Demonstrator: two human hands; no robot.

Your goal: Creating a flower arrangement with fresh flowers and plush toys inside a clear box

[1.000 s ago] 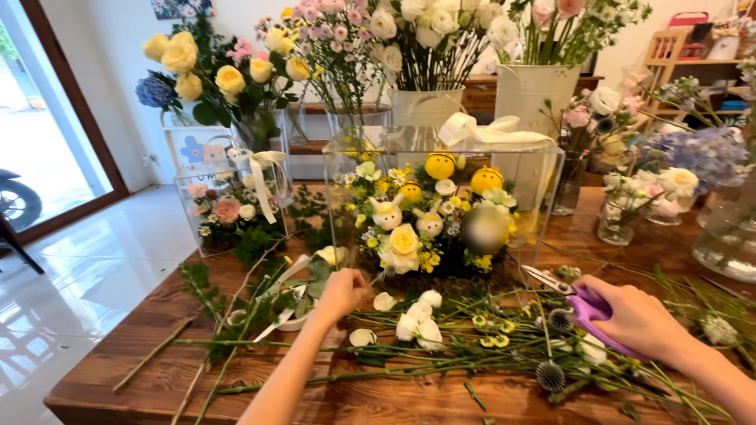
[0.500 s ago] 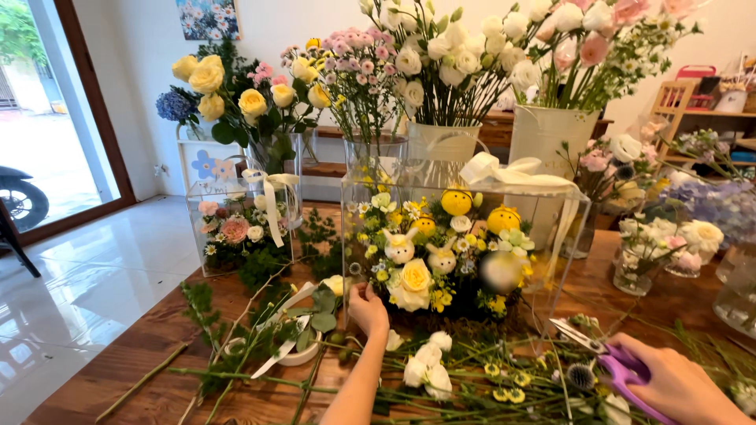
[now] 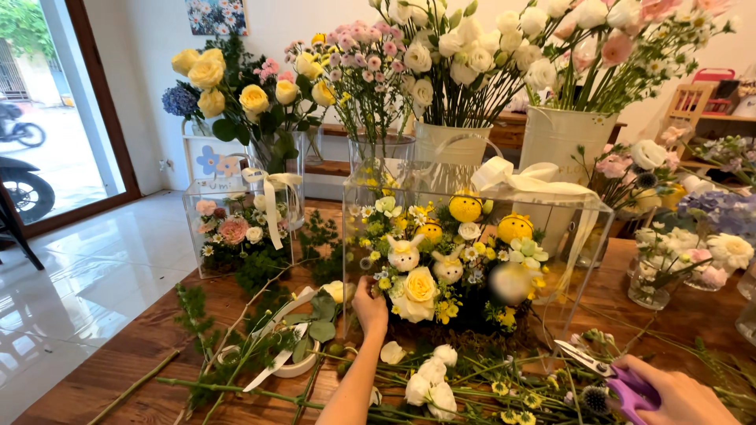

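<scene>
The flower arrangement (image 3: 449,275) stood at centre frame inside a clear box (image 3: 472,252), directly above the left hand (image 3: 370,305), whose fingers pinched among its lower blooms. The right hand (image 3: 669,397), lower right and farther off, gripped purple scissors (image 3: 606,378).

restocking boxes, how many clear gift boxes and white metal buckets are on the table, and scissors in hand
clear gift boxes: 2, the large box and the small box
white metal buckets: 2, and
purple-handled scissors: 1, in the right hand
total: 5
</scene>
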